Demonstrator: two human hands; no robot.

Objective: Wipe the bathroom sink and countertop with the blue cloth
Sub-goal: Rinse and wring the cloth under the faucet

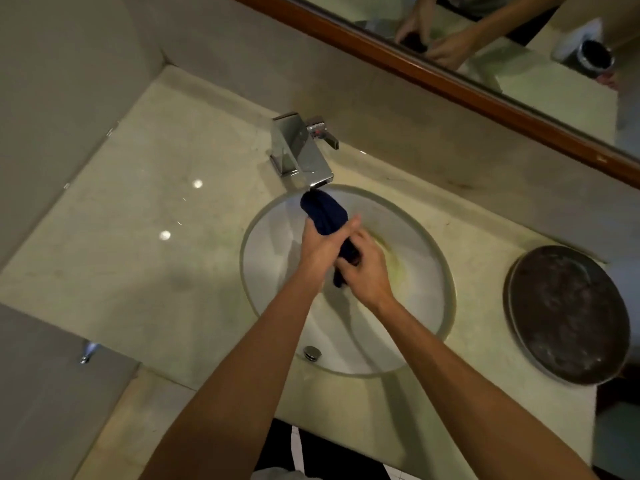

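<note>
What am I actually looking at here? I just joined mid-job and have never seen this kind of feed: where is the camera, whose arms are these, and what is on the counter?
There is no machine here. One wide-angle camera sits on a person's head and looks down, so the two bare arms coming up from the bottom edge are that person's own.

Both hands are over the round sink. The left hand and the right hand are both closed around the blue cloth, which is bunched into a roll. Its top end is right under the spout of the chrome faucet. I cannot tell whether water is running.

On the pale countertop, to the right of the sink, lies a dark round tray. Along the top runs a wood-framed mirror, which reflects the same hands.
</note>
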